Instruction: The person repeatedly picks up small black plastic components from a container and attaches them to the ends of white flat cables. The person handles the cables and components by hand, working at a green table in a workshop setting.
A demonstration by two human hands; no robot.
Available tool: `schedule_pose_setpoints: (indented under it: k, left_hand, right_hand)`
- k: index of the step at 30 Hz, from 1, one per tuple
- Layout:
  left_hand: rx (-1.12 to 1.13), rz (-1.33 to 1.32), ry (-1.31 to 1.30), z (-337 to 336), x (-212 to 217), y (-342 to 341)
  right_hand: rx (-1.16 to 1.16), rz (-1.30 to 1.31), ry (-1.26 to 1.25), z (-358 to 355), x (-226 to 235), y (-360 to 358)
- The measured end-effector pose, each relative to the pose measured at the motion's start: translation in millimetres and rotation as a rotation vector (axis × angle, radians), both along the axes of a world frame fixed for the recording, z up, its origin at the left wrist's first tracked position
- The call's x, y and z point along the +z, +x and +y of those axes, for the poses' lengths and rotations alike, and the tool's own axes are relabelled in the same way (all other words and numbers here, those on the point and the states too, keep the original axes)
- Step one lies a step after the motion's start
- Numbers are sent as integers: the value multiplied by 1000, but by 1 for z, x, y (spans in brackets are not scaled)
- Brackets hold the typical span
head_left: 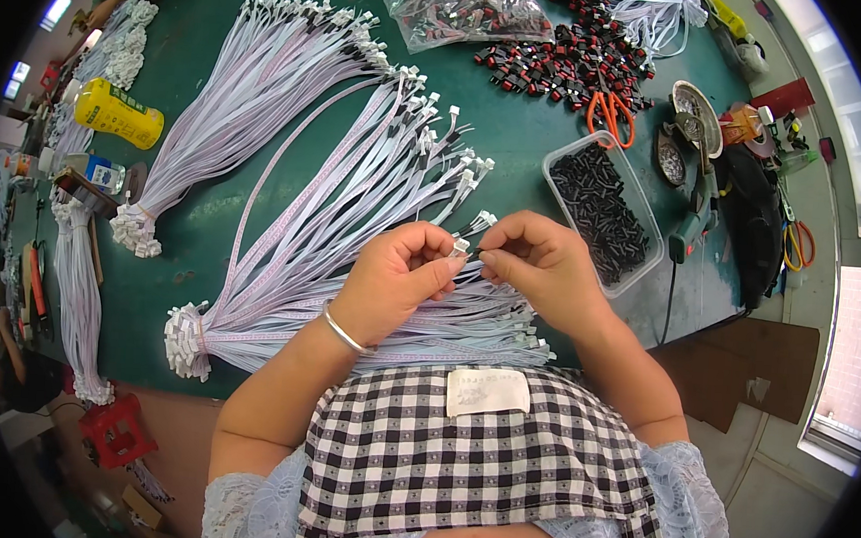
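Note:
My left hand [406, 270] pinches the end of a flat ribbon cable, where a small white connector [460, 247] shows at the fingertips. Close beside it, my right hand [534, 261] is closed in a pinch on a small dark piece, probably one of the short black tubes. Under both hands a fanned bundle of white ribbon cables [326, 199] spreads over the green table, gathered at its left end by white connectors [187, 341]. To the right of my right hand stands a clear plastic box [650, 261] full of short black tubes [602, 206].
Another cable bundle [254, 91] lies at the back left near a yellow bottle [120, 113]. At the back are a clear bag of parts [461, 12], a pile of red-and-black parts [571, 66] and orange-handled scissors [612, 117]. A green corded tool [695, 221] lies right of the box.

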State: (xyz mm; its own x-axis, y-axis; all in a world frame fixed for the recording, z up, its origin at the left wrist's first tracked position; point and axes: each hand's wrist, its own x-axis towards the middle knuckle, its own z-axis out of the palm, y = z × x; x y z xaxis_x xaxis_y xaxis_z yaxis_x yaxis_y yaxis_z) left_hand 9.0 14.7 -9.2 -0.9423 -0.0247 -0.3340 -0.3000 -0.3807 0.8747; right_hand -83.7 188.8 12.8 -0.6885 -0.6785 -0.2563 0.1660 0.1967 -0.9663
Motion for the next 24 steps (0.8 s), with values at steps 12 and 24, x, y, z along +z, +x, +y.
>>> schedule_pose_setpoints:
  k: [12, 24]
  left_hand:
    - [-27, 12, -9, -1, -1, 1]
    - [-96, 220, -612, -1, 11, 2]
  right_hand:
    - [41, 81, -13, 2, -4, -1]
    - [48, -8, -81, 5, -21, -4]
